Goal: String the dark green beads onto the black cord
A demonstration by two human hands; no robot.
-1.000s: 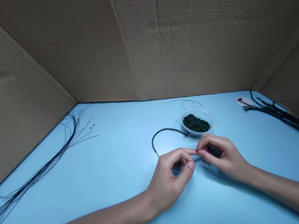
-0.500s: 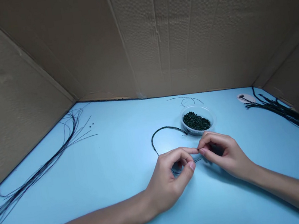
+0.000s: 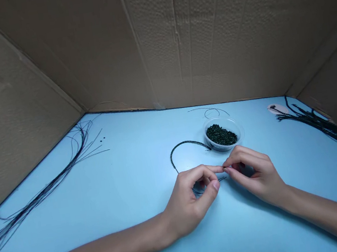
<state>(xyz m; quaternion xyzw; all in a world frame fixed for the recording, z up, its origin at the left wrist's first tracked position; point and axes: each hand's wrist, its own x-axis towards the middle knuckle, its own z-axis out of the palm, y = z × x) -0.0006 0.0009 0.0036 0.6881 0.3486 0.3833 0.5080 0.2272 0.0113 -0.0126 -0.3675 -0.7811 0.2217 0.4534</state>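
My left hand point(image 3: 193, 198) is closed around a thin dark cord point(image 3: 222, 178), whose ends stick out past the thumb. From behind this hand a beaded strand point(image 3: 187, 142) curves up and over to the tub's near left side. My right hand point(image 3: 257, 171) pinches thumb to forefinger on a tiny dark bead point(image 3: 225, 167), mostly hidden by the fingertips. The left forefinger's tip touches the right fingertips there. Just beyond them stands a round clear plastic tub point(image 3: 240, 131) holding dark green beads point(image 3: 221, 134).
On the left lies a bundle of loose dark cords point(image 3: 58, 177), with two tiny dark beads point(image 3: 102, 139) near it. Dark beaded strands point(image 3: 325, 129) lie at the right beside a white round tag point(image 3: 277, 109). A looped cord point(image 3: 213, 112) lies behind the tub. Cardboard walls point(image 3: 156, 51) enclose the blue tabletop point(image 3: 135, 157).
My right hand has shifted very slightly, its fingers still pinched at the left forefinger's tip. My left hand and the cord look nearly the same.
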